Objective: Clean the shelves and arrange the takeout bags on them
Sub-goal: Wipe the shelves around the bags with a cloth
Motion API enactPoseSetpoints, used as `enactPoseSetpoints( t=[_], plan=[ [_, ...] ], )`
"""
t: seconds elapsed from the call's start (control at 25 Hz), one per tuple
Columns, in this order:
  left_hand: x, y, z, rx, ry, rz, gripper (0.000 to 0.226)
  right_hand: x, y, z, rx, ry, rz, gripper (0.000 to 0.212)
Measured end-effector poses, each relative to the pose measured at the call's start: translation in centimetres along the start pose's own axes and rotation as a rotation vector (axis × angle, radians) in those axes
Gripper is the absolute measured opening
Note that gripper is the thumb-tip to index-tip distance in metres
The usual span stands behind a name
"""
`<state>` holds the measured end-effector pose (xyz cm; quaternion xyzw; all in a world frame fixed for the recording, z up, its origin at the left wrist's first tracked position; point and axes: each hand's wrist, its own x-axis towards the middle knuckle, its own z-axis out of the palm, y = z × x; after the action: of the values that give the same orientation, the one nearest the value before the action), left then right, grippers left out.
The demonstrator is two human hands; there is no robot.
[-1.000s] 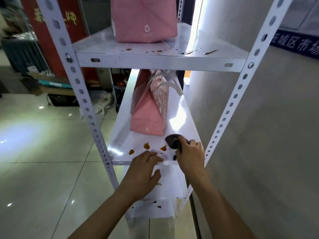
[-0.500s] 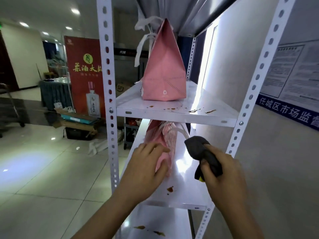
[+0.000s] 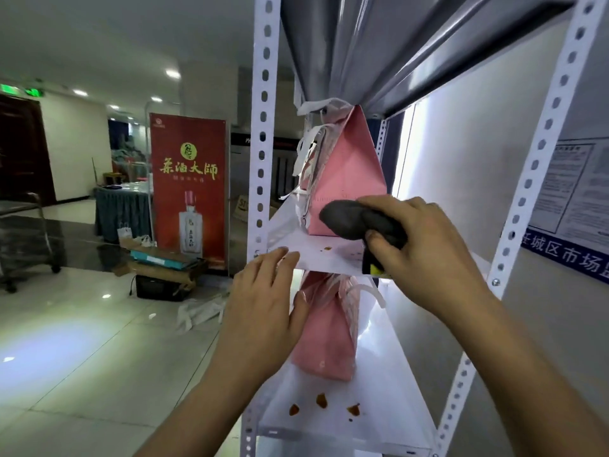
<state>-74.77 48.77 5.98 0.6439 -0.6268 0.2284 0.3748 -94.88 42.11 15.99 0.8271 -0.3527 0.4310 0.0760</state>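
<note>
A white metal shelf unit stands in front of me. On its upper shelf [image 3: 290, 247] stands a pink takeout bag [image 3: 349, 173] with white handles, and brown spots [image 3: 327, 248] mark the shelf in front of it. My right hand [image 3: 425, 249] grips a dark grey cloth [image 3: 352, 221] just above that shelf, in front of the bag. Fingers straight, my left hand [image 3: 263, 311] touches the upper shelf's front edge. A second pink bag [image 3: 324, 338] stands on the lower shelf [image 3: 389, 407], partly hidden by my left hand. Brown stains [image 3: 321, 402] lie near the lower shelf's front.
A grey wall [image 3: 461, 192] runs along the right of the shelf unit, with a blue sign and a notice. To the left is glossy tiled floor, a red banner [image 3: 188, 192], stacked boxes [image 3: 164, 262] and a covered table [image 3: 122, 209]. White perforated uprights [image 3: 262, 127] frame the shelves.
My view and both hands rose from the lower shelf to the upper one. The right hand carried the cloth up to the upper shelf; the left moved from the lower bag to the shelf's edge.
</note>
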Motion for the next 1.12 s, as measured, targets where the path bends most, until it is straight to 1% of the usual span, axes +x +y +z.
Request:
enactPoseSetpoints(
  t=[0.08, 0.16, 0.24, 0.32, 0.4, 0.48, 0.56, 0.72, 0.84, 0.96, 1.04, 1.12],
  plan=[
    [0.3, -0.8, 0.2, 0.008, -0.070, 0.008, 0.049, 2.9, -1.4, 1.8, -0.120, -0.097, -0.058, 0.040],
    [0.8, -1.3, 0.4, -0.016, -0.102, 0.042, 0.047, 4.6, -2.5, 4.0, -0.218, -0.201, -0.081, 0.038],
    [1.2, -1.7, 0.6, -0.063, -0.079, 0.072, 0.047, 4.9, -2.9, 6.2, -0.252, -0.307, -0.024, 0.036],
    [1.6, -2.1, 0.8, -0.124, -0.056, 0.089, 0.050, 4.2, -2.7, 7.5, -0.185, -0.339, 0.075, 0.036],
    [2.1, -2.3, 0.7, -0.194, -0.041, 0.087, 0.047, 3.9, -2.7, 8.0, -0.073, -0.318, 0.092, 0.034],
    [2.8, -2.1, 1.1, -0.252, -0.020, 0.095, 0.042, 4.1, -2.5, 8.0, -0.045, -0.306, 0.080, 0.031],
    [3.3, -1.8, 1.6, -0.243, -0.023, 0.111, 0.042, 4.0, -1.3, 7.4, -0.114, -0.304, 0.121, 0.030],
    [3.5, -1.4, 2.9, -0.171, -0.008, 0.157, 0.043, 1.9, 4.5, 3.3, -0.294, -0.302, 0.365, 0.030],
    [3.8, -1.6, 3.9, -0.211, 0.044, 0.152, 0.041, 0.6, 7.6, 0.8, -0.265, -0.286, 0.487, 0.030],
    [3.8, -1.8, 4.5, -0.257, 0.096, 0.159, 0.041, 0.7, 8.5, 0.4, -0.244, -0.308, 0.485, 0.025],
    [3.7, -2.0, 4.8, -0.278, 0.114, 0.169, 0.041, 1.7, 8.8, 0.1, -0.241, -0.229, 0.488, 0.026],
    [3.6, -2.2, 5.2, -0.299, 0.125, 0.177, 0.041, 3.2, 9.4, 0.1, -0.296, -0.065, 0.506, 0.028]
  ],
)
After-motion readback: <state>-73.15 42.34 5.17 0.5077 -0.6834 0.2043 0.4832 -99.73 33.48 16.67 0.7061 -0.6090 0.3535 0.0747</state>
